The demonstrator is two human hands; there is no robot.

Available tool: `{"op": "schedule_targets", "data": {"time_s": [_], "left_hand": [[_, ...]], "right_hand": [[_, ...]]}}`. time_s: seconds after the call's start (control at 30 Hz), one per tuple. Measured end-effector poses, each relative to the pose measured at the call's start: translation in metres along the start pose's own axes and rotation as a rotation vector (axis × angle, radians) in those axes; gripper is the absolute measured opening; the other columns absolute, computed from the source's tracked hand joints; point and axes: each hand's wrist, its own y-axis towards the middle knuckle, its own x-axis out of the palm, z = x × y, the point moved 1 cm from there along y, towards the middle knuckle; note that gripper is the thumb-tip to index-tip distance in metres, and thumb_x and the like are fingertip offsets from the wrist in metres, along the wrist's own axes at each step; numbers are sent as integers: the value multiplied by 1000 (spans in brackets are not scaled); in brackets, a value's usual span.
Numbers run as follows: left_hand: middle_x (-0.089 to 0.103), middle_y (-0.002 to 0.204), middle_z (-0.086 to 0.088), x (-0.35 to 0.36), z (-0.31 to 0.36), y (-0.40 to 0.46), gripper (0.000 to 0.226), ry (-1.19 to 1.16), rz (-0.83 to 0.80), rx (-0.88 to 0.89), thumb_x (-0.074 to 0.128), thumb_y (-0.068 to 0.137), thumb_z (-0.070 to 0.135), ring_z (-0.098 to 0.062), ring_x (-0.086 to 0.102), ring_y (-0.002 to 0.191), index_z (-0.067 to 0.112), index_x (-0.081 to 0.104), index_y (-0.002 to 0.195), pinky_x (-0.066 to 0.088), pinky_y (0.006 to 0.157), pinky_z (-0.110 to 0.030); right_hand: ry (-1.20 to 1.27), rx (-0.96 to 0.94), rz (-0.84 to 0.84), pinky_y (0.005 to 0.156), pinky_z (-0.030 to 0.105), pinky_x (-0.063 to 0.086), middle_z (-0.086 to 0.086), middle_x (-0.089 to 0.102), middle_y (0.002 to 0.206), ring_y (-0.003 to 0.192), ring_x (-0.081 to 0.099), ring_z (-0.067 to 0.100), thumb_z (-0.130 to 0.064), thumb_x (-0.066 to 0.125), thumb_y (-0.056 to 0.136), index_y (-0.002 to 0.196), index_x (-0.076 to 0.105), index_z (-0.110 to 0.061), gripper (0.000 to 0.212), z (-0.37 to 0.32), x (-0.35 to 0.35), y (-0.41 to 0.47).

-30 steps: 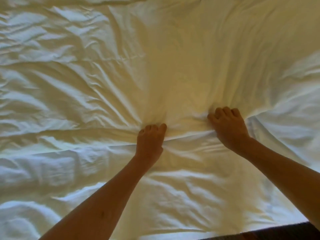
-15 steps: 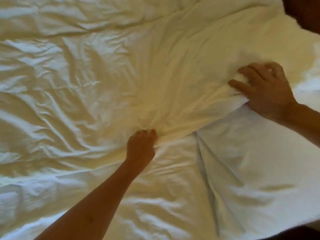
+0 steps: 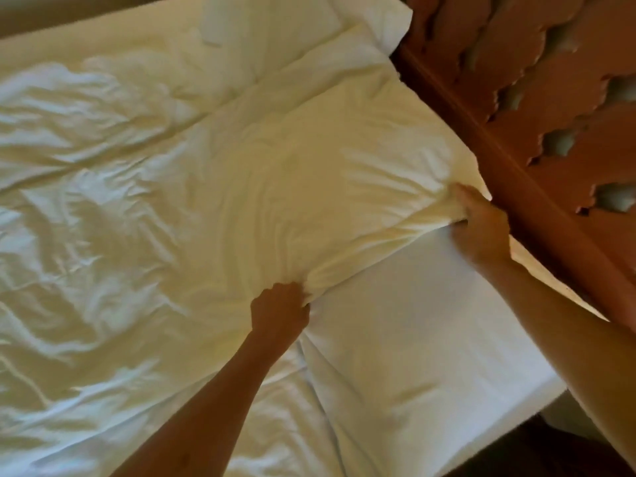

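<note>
Duvet (image 3: 275, 173) lies crumpled over white sheet (image 3: 413, 339), its near edge running slantwise toward headboard (image 3: 516, 108). Your left hand (image 3: 280, 313) is clenched on bunched edge near middle; your right hand (image 3: 480, 228) grasps same edge just beside headboard. Risks, as I judge: uneven pull by you leaves edge skewed; small pinch of fabric slips out; right knuckles knock wood; sheet below drags into wrinkles
</note>
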Motion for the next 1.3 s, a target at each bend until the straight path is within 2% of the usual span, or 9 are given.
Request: {"op": "schedule_targets", "data": {"time_s": [0.13, 0.33, 0.5, 0.63, 0.77, 0.9, 1.1, 1.2, 1.3], "left_hand": [[64, 65, -1, -14, 9, 11, 41, 59, 78, 104, 84, 58, 37, -23, 63, 52, 13, 67, 86, 43, 47, -25], [56, 51, -3, -31, 45, 25, 39, 97, 139, 207, 85, 48, 29, -24, 56, 41, 9, 59, 68, 39, 43, -24], [62, 117, -3, -46, 67, 39, 34, 130, -146, 60, 55, 90, 33, -25, 62, 107, 17, 57, 120, 47, 83, -31], [64, 112, -4, -32, 64, 36, 28, 94, -178, 72, 53, 89, 31, -27, 63, 102, 16, 63, 111, 47, 82, -32], [63, 115, -7, -6, 53, 30, 28, -27, -199, -29, 51, 90, 30, -31, 58, 107, 14, 61, 110, 43, 87, -34], [63, 113, -8, -8, 55, 32, 26, -37, -177, 6, 52, 89, 26, -31, 58, 106, 12, 61, 110, 41, 84, -33], [57, 72, 2, -32, 41, 34, 21, -270, -326, 93, 67, 81, 23, -22, 56, 74, 18, 54, 65, 34, 56, -24], [58, 61, 8, -45, 22, 34, 21, -670, -363, 66, 73, 77, 31, -10, 57, 60, 20, 59, 65, 41, 56, -23], [65, 66, 4, -56, 14, 46, 13, -678, -13, 32, 68, 82, 29, -13, 62, 63, 19, 64, 74, 49, 61, -33]], "right_hand": [[854, 576, 405, 71, 16, 51, -3, 53, 134, 104, 60, 10, -6, 53, 79, 143, 43, -37, 72, -1, -17, 28], [472, 474, -221, 58, 28, 35, 4, 53, 72, 63, 45, 17, -35, 71, 87, 89, 65, -9, 27, 46, -34, 44], [493, 285, -329, 57, 23, 37, 4, 60, 80, 63, 48, 13, -38, 65, 92, 92, 68, -10, 28, 38, -59, 59], [-25, 210, 20, 81, 37, 37, 15, 59, 105, 97, 57, 36, -33, 60, 96, 93, 70, -7, 28, 59, -74, 61], [451, 474, -30, 67, 30, 43, 12, 60, 111, 94, 60, 29, -40, 57, 97, 118, 60, -12, 35, 49, -33, 34], [676, 599, -142, 59, 31, 49, 8, 62, 85, 64, 59, 18, -49, 66, 89, 106, 61, -16, 37, 45, -33, 35], [403, 764, 212, 101, 44, 45, 18, 54, 136, 123, 53, 36, -30, 56, 94, 131, 56, -9, 43, 20, -31, 48], [151, 611, 229, 107, 54, 33, 18, 38, 146, 131, 41, 36, -26, 55, 94, 140, 43, -15, 49, -8, -15, 37], [-6, 248, 328, 111, 55, 26, 15, 38, 149, 135, 38, 34, -27, 53, 96, 131, 54, -11, 39, -29, -7, 34]]}}
